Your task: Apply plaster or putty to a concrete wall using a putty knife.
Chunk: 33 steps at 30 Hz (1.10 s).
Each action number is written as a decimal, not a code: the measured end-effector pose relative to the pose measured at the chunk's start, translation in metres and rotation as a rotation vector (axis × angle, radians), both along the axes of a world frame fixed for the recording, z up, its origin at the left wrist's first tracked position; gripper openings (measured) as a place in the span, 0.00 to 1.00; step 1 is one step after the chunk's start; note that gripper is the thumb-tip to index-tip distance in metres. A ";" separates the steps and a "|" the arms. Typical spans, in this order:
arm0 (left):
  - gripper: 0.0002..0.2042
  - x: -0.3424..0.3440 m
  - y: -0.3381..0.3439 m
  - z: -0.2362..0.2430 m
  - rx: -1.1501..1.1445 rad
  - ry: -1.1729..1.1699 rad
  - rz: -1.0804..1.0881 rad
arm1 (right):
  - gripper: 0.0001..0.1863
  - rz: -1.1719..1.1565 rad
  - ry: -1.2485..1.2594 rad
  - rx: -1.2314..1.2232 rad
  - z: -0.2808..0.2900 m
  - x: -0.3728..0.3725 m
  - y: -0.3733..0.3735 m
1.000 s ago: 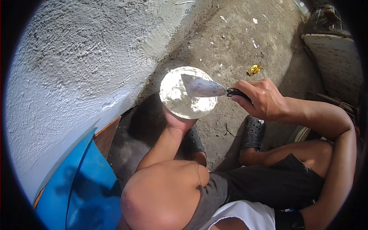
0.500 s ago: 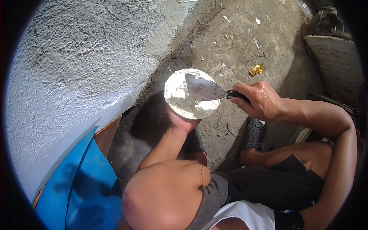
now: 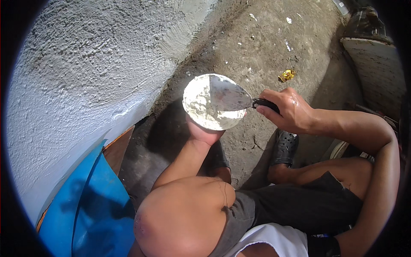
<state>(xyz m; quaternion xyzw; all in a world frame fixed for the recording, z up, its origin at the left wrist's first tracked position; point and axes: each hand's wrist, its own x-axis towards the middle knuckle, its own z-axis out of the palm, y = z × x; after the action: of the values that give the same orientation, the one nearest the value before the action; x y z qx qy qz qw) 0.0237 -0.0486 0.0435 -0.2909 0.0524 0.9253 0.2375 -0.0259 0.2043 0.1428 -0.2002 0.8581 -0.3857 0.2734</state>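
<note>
You are planting your black clogs [image 3: 284,147] on rough grey-brown ground [image 3: 267,53], where a crumpled gold wrapper [image 3: 287,76] is lying among white scraps [image 3: 289,20]; a rusty pale container [image 3: 372,60] is apparently standing there too.

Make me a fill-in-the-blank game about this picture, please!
1. The right hand grips the putty knife by its black ____.
2. The round container of white paste is held up by the person's ____ hand.
3. At the lower left, beside the rough wall, the big smooth panel is coloured ____.

Missing words: handle; left; blue.
</note>
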 end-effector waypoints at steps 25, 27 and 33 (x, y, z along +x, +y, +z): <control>0.34 0.003 0.005 -0.006 0.018 0.094 0.039 | 0.16 -0.101 -0.197 0.075 0.004 0.009 -0.007; 0.34 0.004 0.005 -0.006 0.057 0.132 0.044 | 0.16 -0.106 -0.200 0.073 0.000 0.012 -0.007; 0.34 0.003 0.008 -0.005 -0.119 0.006 0.066 | 0.17 -0.107 -0.245 0.090 0.002 0.011 -0.007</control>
<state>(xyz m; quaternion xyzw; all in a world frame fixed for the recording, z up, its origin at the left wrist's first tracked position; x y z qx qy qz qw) 0.0270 -0.0407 0.0381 -0.3033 0.0984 0.9288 0.1890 -0.0151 0.1971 0.1445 -0.0930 0.8442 -0.3823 0.3641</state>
